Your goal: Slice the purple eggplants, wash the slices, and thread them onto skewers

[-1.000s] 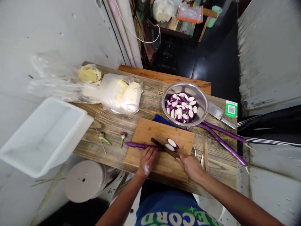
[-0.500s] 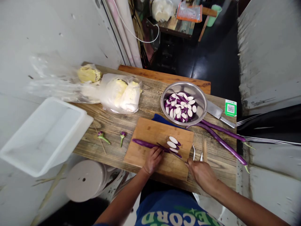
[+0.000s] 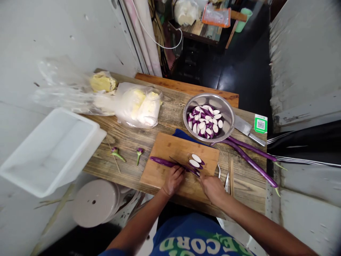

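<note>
A long purple eggplant lies across the wooden cutting board. My left hand presses down on it, fingers curled over its skin. In my right hand is the handle of a knife, whose thin dark blade crosses the eggplant just beyond my left fingertips. A few oval slices with white flesh rest on the board to the right of the blade. Behind the board a steel bowl holds many similar eggplant slices.
Two whole eggplants and a cleaver lie on the right. Cut stem ends sit left of the board. Bagged cabbages and a white plastic tub stand farther left. A blue cloth shows behind the board.
My right hand has moved left and inward with the knife, sliding the blade farther across the eggplant. My left hand keeps its place on the eggplant.
</note>
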Motion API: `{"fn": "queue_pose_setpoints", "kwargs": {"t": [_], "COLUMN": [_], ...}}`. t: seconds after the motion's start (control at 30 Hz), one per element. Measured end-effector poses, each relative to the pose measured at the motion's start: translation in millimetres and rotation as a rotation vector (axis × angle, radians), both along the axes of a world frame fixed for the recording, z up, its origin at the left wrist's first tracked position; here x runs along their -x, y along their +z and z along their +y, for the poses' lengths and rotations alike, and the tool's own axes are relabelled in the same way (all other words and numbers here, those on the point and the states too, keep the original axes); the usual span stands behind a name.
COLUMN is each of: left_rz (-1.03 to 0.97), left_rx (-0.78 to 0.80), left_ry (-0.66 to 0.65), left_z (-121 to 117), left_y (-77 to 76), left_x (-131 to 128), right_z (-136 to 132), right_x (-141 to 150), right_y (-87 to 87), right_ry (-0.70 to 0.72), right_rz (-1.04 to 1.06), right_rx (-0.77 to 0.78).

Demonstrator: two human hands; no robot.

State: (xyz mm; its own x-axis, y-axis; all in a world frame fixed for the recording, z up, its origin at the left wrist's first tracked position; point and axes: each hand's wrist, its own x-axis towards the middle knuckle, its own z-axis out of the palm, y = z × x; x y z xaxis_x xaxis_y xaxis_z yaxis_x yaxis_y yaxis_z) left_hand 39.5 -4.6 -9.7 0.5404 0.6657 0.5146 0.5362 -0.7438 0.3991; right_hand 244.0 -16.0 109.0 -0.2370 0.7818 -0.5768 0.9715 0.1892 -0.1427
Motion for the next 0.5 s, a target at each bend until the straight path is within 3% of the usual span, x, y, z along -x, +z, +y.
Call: {"fn": "queue_pose_setpoints", "kwargs": {"t": [0.1,0.27,0.37,0.5], "left_rz": [0.007,0.016,0.021,-0.006], "left_rx": [-0.026,-0.05,-0.03,-0.024], "left_ry": [-0.017,-0.043,0.032,0.028], "left_z": [1.6,1.7,0.4,0.3], "left_y": [0.1,-0.7,-3.0,-3.5], "left_x": [2.8,9.9,11.7,11.9], "right_z": [8.7,6.3,-1.9,-15.3], "right_x": [6.9,-7.9,-15.1,-15.9], "right_y": [-6.9,-5.7,-1.6,4.1], "right_ry": [-0.023,-0.08,-0.043,0.027], "right_rz": [0.027,0.022,0.009,0.015], "right_rx": [-0.016,-0.046,-0.072,-0.106]}}
